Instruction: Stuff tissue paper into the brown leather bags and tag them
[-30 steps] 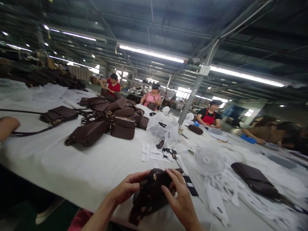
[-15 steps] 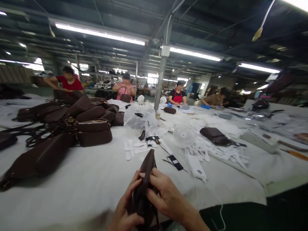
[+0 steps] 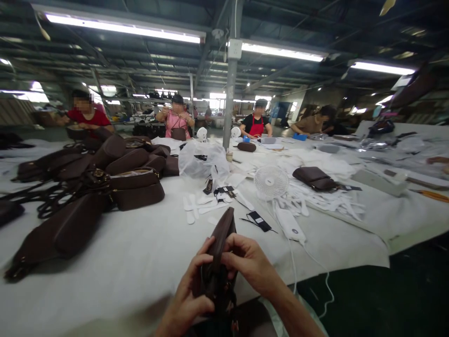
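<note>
A dark brown handbag (image 3: 219, 238) stands on edge at the near side of the table, its narrow top towards me. My left hand (image 3: 192, 285) grips its left side, with the thumb low and the fingers along the upper edge. On the other side, my right hand (image 3: 247, 262) pinches the bag near its top seam with thumb and bent fingers. What lies under the right fingertips is hidden. Small metal fittings show at the bag's lower end. Just beyond it lie a black tag (image 3: 259, 220) with a cord and several white strips (image 3: 191, 208).
Brown bags (image 3: 135, 189) are heaped on the left. A white fan (image 3: 271, 182) with a trailing cable stands right of centre, near another brown bag (image 3: 314, 179). A clear plastic bag (image 3: 203, 161) sits before a grey post (image 3: 230, 89). Several people work across the table.
The view has tilted down slightly. Both hands and the handbag sit a little higher and further right in the picture. My right fingers have bent more closely at the bag's seam.
</note>
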Demonstrator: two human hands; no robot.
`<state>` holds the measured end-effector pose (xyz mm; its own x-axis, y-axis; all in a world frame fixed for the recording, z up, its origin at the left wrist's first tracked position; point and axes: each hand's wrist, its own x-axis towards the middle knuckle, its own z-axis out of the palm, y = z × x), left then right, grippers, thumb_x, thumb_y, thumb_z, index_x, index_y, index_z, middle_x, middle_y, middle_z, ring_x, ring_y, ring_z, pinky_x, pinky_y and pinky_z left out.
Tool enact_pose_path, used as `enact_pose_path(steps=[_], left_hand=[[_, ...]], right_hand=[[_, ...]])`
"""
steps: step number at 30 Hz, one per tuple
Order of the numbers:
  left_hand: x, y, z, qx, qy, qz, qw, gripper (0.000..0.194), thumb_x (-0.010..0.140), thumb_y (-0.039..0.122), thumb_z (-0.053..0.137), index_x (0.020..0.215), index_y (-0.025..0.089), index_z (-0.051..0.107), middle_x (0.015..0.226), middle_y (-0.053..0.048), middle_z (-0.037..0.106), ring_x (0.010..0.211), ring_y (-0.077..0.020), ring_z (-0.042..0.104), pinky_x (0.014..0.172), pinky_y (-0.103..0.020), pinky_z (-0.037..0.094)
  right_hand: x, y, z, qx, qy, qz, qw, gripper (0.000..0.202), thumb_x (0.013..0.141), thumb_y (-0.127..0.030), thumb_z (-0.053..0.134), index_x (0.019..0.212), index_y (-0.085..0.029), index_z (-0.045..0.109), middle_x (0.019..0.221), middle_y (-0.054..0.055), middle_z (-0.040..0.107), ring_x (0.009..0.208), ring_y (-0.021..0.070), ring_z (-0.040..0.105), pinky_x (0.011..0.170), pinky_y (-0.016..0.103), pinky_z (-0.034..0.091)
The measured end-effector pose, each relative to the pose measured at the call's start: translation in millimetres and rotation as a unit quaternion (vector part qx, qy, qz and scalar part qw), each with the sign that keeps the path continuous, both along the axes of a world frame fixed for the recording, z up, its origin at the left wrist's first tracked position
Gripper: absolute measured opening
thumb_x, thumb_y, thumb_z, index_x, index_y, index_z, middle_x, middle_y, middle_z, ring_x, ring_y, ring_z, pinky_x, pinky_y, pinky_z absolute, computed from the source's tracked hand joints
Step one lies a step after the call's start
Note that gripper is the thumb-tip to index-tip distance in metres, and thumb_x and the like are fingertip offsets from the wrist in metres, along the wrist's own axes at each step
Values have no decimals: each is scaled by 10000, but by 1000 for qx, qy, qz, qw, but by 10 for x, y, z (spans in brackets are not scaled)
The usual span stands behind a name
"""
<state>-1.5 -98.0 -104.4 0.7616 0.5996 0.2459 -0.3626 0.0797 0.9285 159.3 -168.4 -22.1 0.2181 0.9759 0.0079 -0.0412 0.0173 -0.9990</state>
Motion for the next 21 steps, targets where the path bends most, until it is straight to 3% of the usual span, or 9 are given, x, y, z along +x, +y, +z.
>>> enact_pose_path(steps=[3, 13, 17, 21], left_hand=[[57, -31, 40, -20, -29, 16, 999, 450, 645, 284, 767, 1063, 276, 600, 1550, -35, 255, 1384, -378, 267, 1020, -457, 390], [96, -86, 121, -71, -49, 40, 995, 384, 762, 433, 697, 1089, 265, 586, 1508, -40, 324, 1357, -339, 323, 1055, -427, 338], [127, -136, 142, -76, -48, 73, 993, 364, 753, 405, 682, 1066, 252, 576, 1473, -41, 360, 1323, -330, 364, 1006, -398, 390], [188, -199, 226, -85, -9, 134, 987, 284, 717, 252, 601, 997, 234, 560, 1387, -34, 432, 1191, -281, 487, 875, -333, 470]], right_hand=[[3, -7, -85, 5, 59, -9, 998, 295, 704, -402, 739, 735, -175, 554, 615, -49, 578, 489, 67, 497, 462, 174, 453], [-6, 0, 15, 11, 20, 1, 1000, 321, 729, -468, 709, 803, -171, 611, 647, -29, 570, 575, 93, 529, 534, 205, 501], [4, 14, -14, 18, 0, 2, 1000, 299, 763, -457, 672, 815, -172, 599, 654, -33, 548, 575, 91, 512, 525, 203, 489], [-15, 59, -31, 14, -27, 17, 999, 261, 786, -430, 643, 807, -176, 586, 663, -31, 539, 567, 95, 504, 499, 202, 474]])
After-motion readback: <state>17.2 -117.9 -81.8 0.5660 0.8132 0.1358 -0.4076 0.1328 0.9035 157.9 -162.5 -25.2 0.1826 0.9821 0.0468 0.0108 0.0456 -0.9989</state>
